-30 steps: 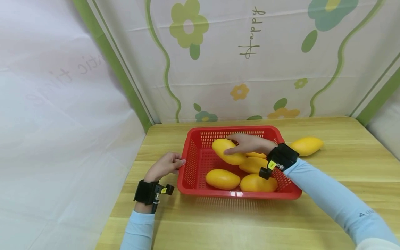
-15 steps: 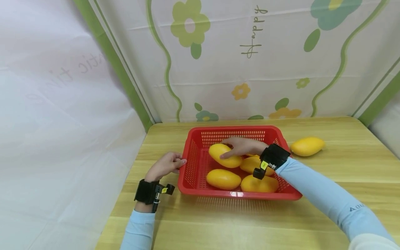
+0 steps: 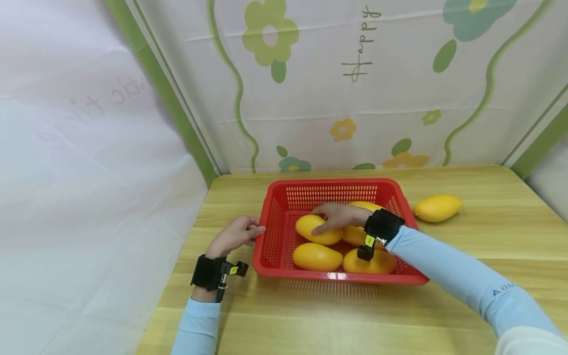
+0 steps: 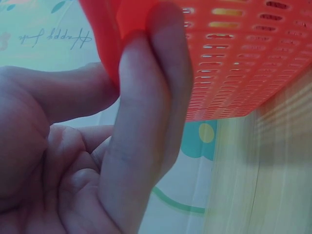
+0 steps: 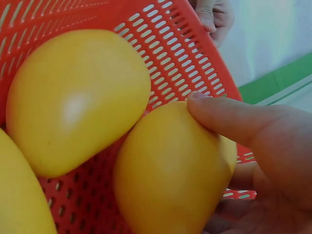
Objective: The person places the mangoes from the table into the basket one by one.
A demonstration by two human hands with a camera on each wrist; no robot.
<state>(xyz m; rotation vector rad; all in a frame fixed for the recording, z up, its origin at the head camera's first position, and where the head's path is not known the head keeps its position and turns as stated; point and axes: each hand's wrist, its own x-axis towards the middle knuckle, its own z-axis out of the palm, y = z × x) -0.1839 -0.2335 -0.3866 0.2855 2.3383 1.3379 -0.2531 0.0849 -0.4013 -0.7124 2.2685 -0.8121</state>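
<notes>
My right hand [image 3: 339, 217] reaches into a red plastic basket [image 3: 339, 277] and grips a yellow mango [image 3: 312, 230], thumb on the near side. In the right wrist view the held mango [image 5: 170, 168] sits low in the basket beside another mango [image 5: 80, 100]. Several mangoes lie around it, among them one at the front left [image 3: 317, 257] and one at the front right [image 3: 370, 261]; my wrist partly covers those on the right. My left hand [image 3: 237, 234] pinches the basket's left rim; in the left wrist view its thumb and fingers [image 4: 141, 112] are on either side of the rim.
A single mango [image 3: 438, 207] lies on the wooden table [image 3: 310, 325] to the right of the basket. A printed cloth [image 3: 310, 98] hangs behind the table, and a white sheet [image 3: 111, 197] hangs along the left.
My right hand has lowered the mango and shifted it slightly left, down into the basket next to the front-left one. The left hand has stayed on the rim.
</notes>
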